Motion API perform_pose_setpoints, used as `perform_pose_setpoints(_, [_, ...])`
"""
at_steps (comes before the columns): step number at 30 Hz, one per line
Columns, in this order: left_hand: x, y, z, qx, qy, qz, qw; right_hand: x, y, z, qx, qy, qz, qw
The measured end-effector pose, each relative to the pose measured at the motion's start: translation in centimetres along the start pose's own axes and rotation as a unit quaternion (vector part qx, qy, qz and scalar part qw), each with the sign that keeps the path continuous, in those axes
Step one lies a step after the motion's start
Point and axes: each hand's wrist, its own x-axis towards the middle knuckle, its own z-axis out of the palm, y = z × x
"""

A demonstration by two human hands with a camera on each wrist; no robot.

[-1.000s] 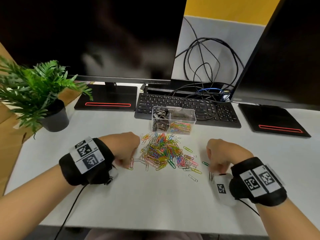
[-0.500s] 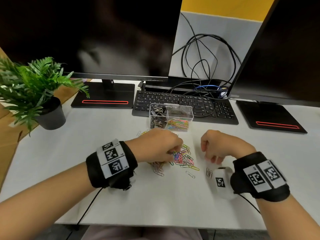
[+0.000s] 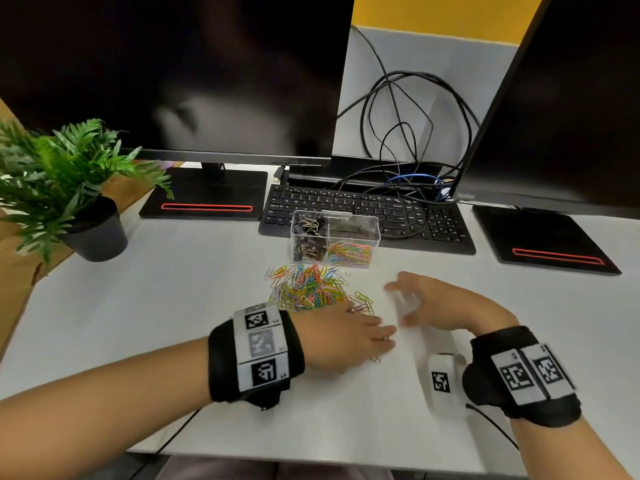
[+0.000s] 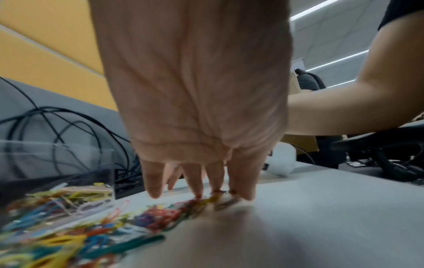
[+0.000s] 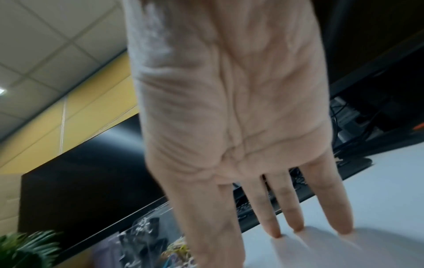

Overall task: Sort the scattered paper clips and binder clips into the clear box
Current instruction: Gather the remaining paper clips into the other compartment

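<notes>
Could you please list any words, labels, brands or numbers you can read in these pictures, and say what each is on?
None can be read with confidence.
Keyboard: key legends too small.
Left wristband and right wristband: square black-and-white code markers; the tiny print beside them is illegible.
White tag: a code marker only.

desk [image 3: 173, 306]: matt white, smooth | clear box [image 3: 374, 233]: glossy see-thru plastic | paper clips [image 3: 308, 289]: coloured coated wire, a few bare metal | binder clips [image 3: 308, 233]: black w/ shiny metal handles | wristbands [image 3: 221, 358]: black cloth, matt | monitors [image 3: 173, 64]: glossy black | plant pot [image 3: 100, 233]: matt dk plastic
</notes>
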Motion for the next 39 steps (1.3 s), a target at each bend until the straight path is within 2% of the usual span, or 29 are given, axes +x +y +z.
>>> perform_pose_setpoints(2, [-1.5,-1.1,-0.1,-0.013,0.032,-0.035,0.999,0.1,-0.6,0.4,-0.032,-0.043,-0.023,0.998])
perform_pose_setpoints(5, [-3.2,-2.4,-1.3,-0.111,0.016,-0.082,0.99,0.8,-1.6,0.9,-0.046,-0.073,-0.07,0.994])
perform_pose_setpoints(8, [-4.8,-3.4,-2.1,-0.182,0.027,-0.194,0.964,1.4,-2.5,1.4,-0.042,-0.076,-0.104,0.991])
perform_pose_setpoints(10, [-5.8,-3.9,-2.2,-0.186,0.004,-0.267,0.946,1.8,-2.6,1.6,-0.042,-0.076,-0.119,0.989])
perform_pose_setpoints(12, [-6.3,-4.4,-2.1,-0.18,-0.036,-0.306,0.934,2.1,-2.4,1.7,-0.03,-0.068,-0.126,0.989])
perform_pose_setpoints(15, [-5.9,-4.7,-1.8,-0.188,-0.049,-0.313,0.93,2.2,-2.2,1.7,-0.002,-0.048,-0.133,0.99])
perform_pose_setpoints(22, [-4.2,-4.4,-2.1,-0.215,0.001,-0.28,0.935,2.2,-2.5,1.8,0.013,-0.067,-0.176,0.982])
perform_pose_setpoints(24, [-4.4,-4.6,-2.1,-0.229,0.017,-0.284,0.931,2.3,-2.3,1.6,0.037,-0.048,-0.167,0.984])
perform_pose_setpoints(28, [-4.8,-5.2,-2.0,-0.26,0.041,-0.285,0.922,2.4,-2.1,1.3,0.066,0.032,-0.133,0.988])
perform_pose_setpoints(31, [-4.8,-5.7,-2.1,-0.262,0.053,-0.275,0.924,2.7,-2.2,1.7,0.035,0.038,-0.121,0.991])
perform_pose_setpoints(34, [-4.7,-6.2,-2.5,-0.27,0.067,-0.272,0.921,3.4,-2.2,2.3,0.056,0.038,-0.112,0.991])
perform_pose_setpoints(39, [-4.9,-7.6,-4.2,-0.295,0.11,-0.286,0.905,4.3,-1.8,2.5,0.061,0.047,-0.118,0.99])
